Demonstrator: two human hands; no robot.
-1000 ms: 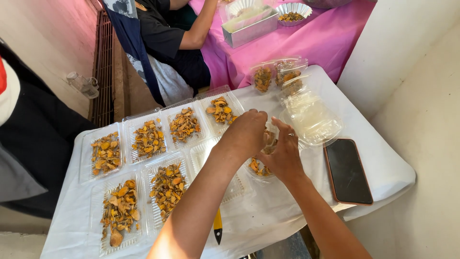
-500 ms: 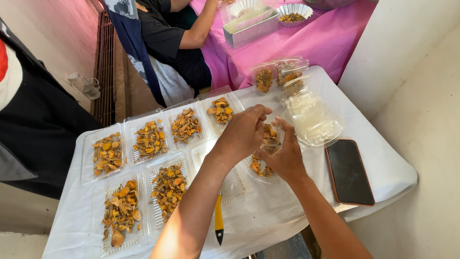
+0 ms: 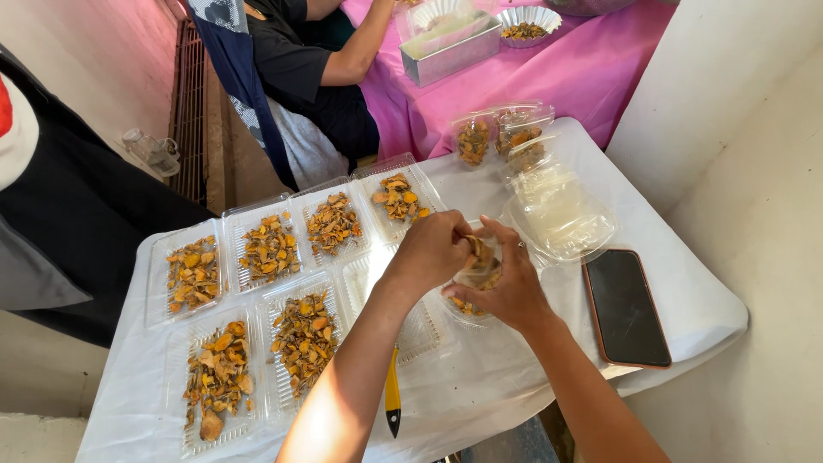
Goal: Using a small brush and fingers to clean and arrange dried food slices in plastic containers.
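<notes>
My right hand (image 3: 513,287) cups a small clear plastic container (image 3: 470,302) with orange-yellow dried slices inside, held just above the white-covered table (image 3: 686,300). My left hand (image 3: 433,250) reaches over its top, fingertips pinched on a few slices at the container's mouth. Below both hands lies an empty ribbed clear tray (image 3: 420,330). Several clear trays filled with dried slices (image 3: 304,339) lie in two rows to the left.
A dark phone (image 3: 626,307) lies at the right. A stack of empty clear containers (image 3: 557,210) and two filled ones (image 3: 501,137) stand behind. A yellow-handled knife (image 3: 393,399) lies near the front edge. A person in black sits at a pink table (image 3: 583,69).
Both hands with the container have shifted slightly toward me and lower; the left hand's fingers have closed in on the container's mouth.
</notes>
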